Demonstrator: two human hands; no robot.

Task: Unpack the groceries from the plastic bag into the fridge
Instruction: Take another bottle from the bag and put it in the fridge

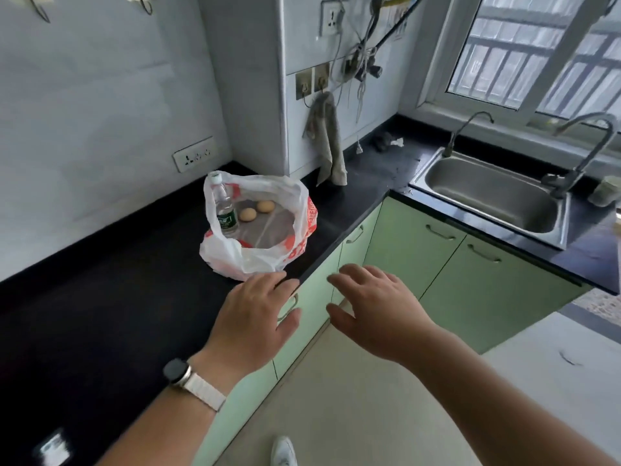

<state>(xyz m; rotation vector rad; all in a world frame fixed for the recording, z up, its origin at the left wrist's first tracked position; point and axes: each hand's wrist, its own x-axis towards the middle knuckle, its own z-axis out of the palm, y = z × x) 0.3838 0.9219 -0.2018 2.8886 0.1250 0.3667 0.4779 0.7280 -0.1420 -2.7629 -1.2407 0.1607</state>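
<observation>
A white plastic bag (232, 253) with red print sits open on the black counter (100, 297). Inside it stands a clear water bottle (224, 210) with a white cap, and two brown eggs (248, 214) lie beside it on the bag's bottom. My left hand (255, 311), with a watch on the wrist, hovers over the counter's front edge just short of the bag, fingers spread and empty. My right hand (376, 307) floats to its right in front of the green cabinets, fingers relaxed, holding nothing. No fridge is in view.
A steel sink (494, 193) with two taps is set in the counter at the right under a window. A grey towel (327, 142) hangs from a wall hook behind the bag. Green cabinet doors (470, 274) run below the counter. Cables dangle from wall sockets.
</observation>
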